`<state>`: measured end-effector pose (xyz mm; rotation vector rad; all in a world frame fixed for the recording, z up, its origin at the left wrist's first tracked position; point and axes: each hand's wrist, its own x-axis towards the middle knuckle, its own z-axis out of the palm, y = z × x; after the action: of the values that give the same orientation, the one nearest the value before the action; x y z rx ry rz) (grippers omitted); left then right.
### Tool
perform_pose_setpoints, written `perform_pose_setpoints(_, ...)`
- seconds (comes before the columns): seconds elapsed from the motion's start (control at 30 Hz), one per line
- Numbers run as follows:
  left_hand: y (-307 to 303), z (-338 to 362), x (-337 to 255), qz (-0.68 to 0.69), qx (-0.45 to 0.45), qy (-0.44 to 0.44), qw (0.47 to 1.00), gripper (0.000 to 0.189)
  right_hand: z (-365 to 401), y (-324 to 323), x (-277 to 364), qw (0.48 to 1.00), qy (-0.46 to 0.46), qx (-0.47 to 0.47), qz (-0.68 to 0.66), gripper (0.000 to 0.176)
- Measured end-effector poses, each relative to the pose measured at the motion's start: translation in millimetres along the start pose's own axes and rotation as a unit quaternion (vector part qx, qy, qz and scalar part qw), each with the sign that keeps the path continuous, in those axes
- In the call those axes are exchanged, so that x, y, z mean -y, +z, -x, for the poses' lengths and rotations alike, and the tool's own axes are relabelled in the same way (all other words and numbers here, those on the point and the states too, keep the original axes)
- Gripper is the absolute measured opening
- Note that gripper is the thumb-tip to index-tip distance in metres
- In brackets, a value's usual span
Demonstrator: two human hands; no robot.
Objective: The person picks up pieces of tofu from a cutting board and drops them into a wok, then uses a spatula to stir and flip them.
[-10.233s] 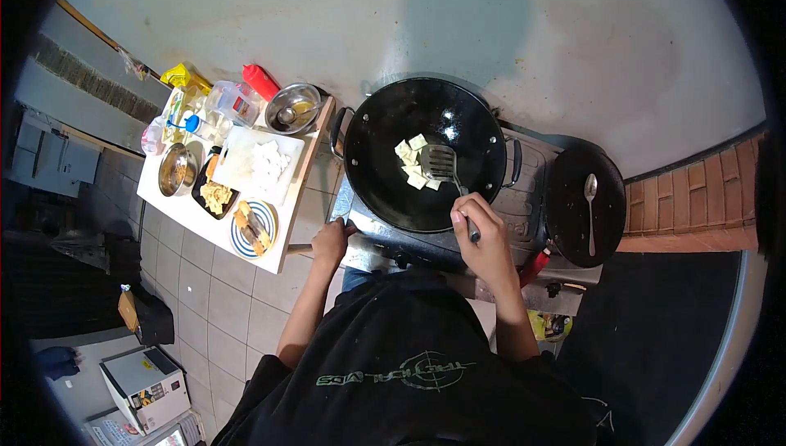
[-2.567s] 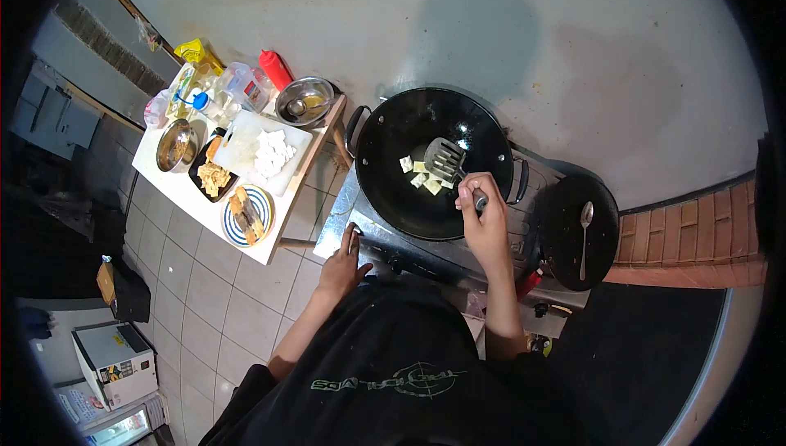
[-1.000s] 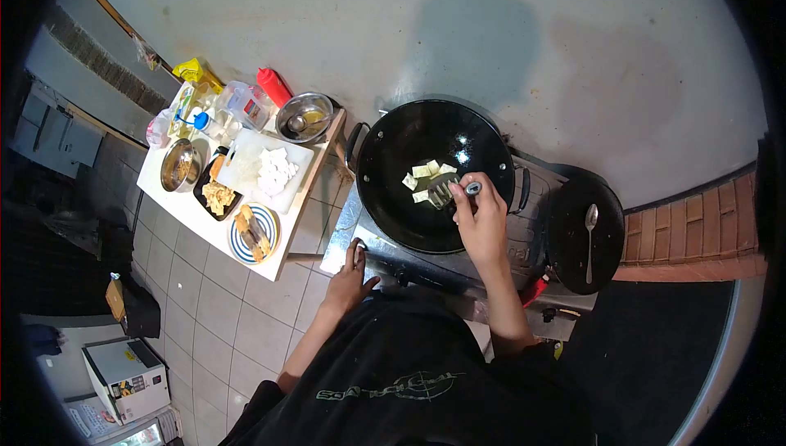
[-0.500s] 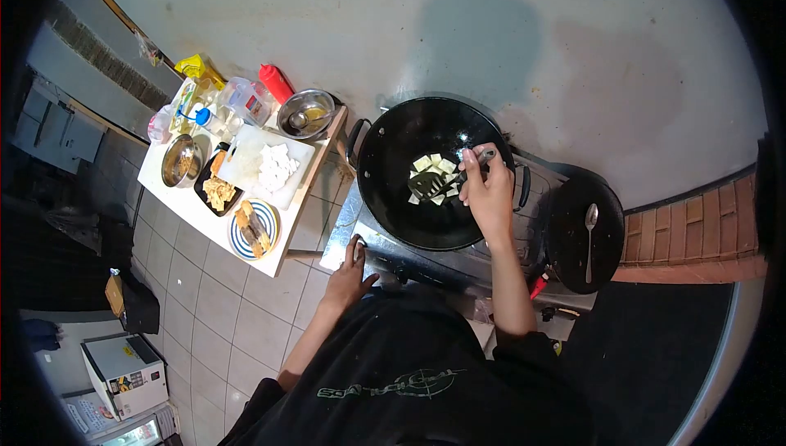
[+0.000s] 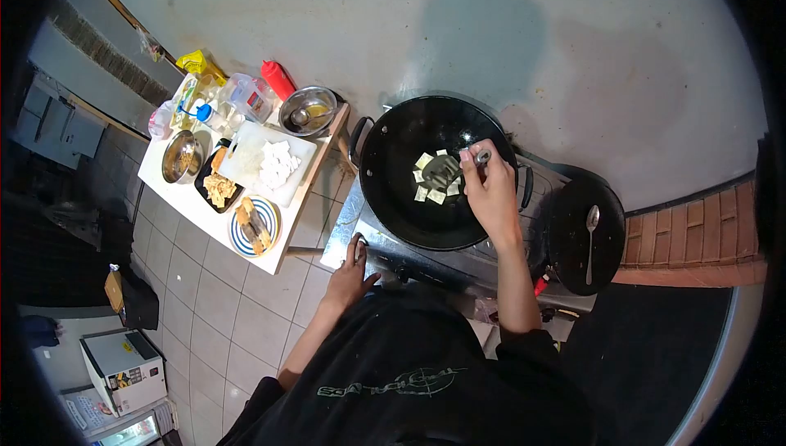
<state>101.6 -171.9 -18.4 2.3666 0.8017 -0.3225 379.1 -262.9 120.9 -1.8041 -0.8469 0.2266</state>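
1. Head view, risks: the right hand (image 5: 491, 192) is closing around the handle of the slotted spatula (image 5: 443, 173) and reaching low over the black wok (image 5: 401, 139). The knuckles are hanging just above the dark inner wall, so a burn from the metal or from spitting oil looks possible.
2. The pale cubes (image 5: 425, 160) are lying loose around the spatula head in the middle of the wok. They look soft, and a hard push could be breaking them or sending one over the rim.
3. The left hand (image 5: 352, 270) is lying open, holding nothing, its fingers resting on the front edge of the stove (image 5: 385, 251) near the wok's underside, where heat could be reaching them.
4. Head view, containers: on the side surface (image 5: 184, 210), a steel bowl (image 5: 307, 110) is holding yellowish liquid and a utensil.
5. A smaller steel bowl (image 5: 182, 158) is showing brownish contents.
6. A black tray (image 5: 216, 189) is carrying fried pieces, and a striped plate (image 5: 254, 226) is carrying more.
7. A white board (image 5: 246, 151) is bearing white cubes.
8. To the right of the wok, a spoon (image 5: 591, 241) is lying on a black round pan or lid (image 5: 569, 229).
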Motion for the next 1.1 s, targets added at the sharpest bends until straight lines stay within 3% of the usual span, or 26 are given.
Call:
perform_pose_setpoints(0.07, 2, 0, 1, -0.002, -0.005, 0.006, 1.0, 0.079, 2, -5, 11, 0.998, -0.036, 0.005, 0.06, 0.019)
perform_pose_setpoints(0.67, 2, -2, 1, -0.004, 0.0, 0.003, 1.0, 0.081, 5, 6, -3, 0.995, -0.062, 0.005, 0.084, 0.018)
perform_pose_setpoints(0.77, 4, -2, 2, -0.001, -0.006, 0.007, 1.0, 0.081, 5, 6, 5, 0.997, -0.025, 0.034, 0.062, 0.019)
perform_pose_setpoints(1.1, 5, -1, 4, 0.008, -0.019, 0.018, 1.0, 0.079, 4, 11, -3, 0.998, -0.06, 0.0, 0.029, 0.018)
